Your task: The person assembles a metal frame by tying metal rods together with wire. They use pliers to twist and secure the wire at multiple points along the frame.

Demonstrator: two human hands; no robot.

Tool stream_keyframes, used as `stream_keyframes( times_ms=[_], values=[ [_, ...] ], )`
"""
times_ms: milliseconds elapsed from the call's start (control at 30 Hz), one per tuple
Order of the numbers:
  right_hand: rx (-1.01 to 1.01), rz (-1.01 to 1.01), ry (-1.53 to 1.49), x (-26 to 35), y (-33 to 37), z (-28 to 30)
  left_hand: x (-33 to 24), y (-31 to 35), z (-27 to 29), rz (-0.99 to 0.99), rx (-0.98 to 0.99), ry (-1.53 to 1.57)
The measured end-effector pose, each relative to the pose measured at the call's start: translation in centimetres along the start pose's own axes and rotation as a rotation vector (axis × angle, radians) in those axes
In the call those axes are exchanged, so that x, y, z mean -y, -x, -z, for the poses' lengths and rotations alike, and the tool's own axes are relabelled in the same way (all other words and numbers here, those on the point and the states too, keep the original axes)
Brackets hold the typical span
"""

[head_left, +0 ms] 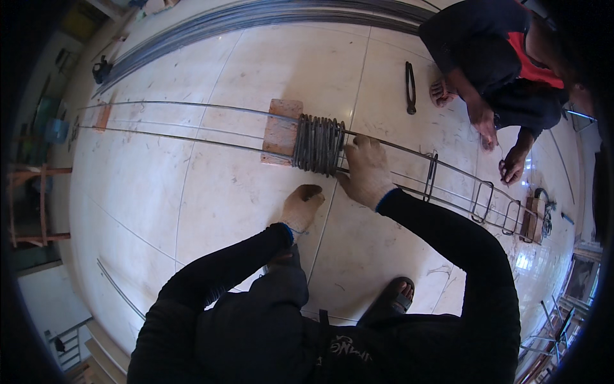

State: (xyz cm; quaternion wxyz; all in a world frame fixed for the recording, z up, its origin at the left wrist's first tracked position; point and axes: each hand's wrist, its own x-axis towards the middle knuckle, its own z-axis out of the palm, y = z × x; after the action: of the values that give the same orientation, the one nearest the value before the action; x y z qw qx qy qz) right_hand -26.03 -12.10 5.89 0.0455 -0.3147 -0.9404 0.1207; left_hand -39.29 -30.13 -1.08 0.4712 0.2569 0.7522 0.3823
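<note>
A tight stack of bent steel stirrups (pixel 319 144) sits around long straight rebar rods (pixel 211 142), next to a reddish brick block (pixel 280 118) under the rods. My gloved right hand (pixel 368 169) is at the stack's right end, thumb and fingers closed around the sides of the end stirrup; its palm hides part of the grip. Just below the stack, my gloved left hand (pixel 302 208) is apart from the steel, its fingers curled together. Whatever those fingers may hold is hidden. Farther right, several spaced stirrups (pixel 483 201) hang along the rods.
Black pincers (pixel 410 88) lie on the tiled floor beyond the rods. A co-worker (pixel 492 57) squats at the far right, hands (pixel 511 168) beside the rods. Another block (pixel 532 219) supports the right end. A bundle of rebar (pixel 249 19) lies along the back.
</note>
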Motion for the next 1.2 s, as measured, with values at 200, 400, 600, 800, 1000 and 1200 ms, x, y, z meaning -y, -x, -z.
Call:
stream_keyframes(
  times_ms=[200, 400, 600, 800, 1000, 1200],
  values=[
    [0.399, 0.123, -0.629, -8.7, -3.0, -6.5, -0.2, -0.2, -0.2, -0.035, 0.074, -0.050],
    [0.221, 0.075, -0.109, -5.7, -5.4, -2.7, -0.4, -0.4, -0.2, -0.024, 0.080, -0.011],
    [0.019, 0.201, -0.182, -7.4, -4.6, -3.1, -1.1, 0.0, -0.2, -0.016, 0.070, -0.026],
    [-0.111, 0.201, -0.218, -7.4, -4.6, -5.2, -1.4, -0.2, -1.2, -0.105, -0.463, -0.175],
    [0.161, 0.117, -0.283, -7.3, -4.9, -3.5, -1.2, -1.4, 0.1, -0.066, -0.465, -0.114],
    [0.265, 0.306, -0.267, -6.7, -6.2, -2.1, -0.5, -1.9, 0.2, -0.062, -0.453, -0.085]
  ],
)
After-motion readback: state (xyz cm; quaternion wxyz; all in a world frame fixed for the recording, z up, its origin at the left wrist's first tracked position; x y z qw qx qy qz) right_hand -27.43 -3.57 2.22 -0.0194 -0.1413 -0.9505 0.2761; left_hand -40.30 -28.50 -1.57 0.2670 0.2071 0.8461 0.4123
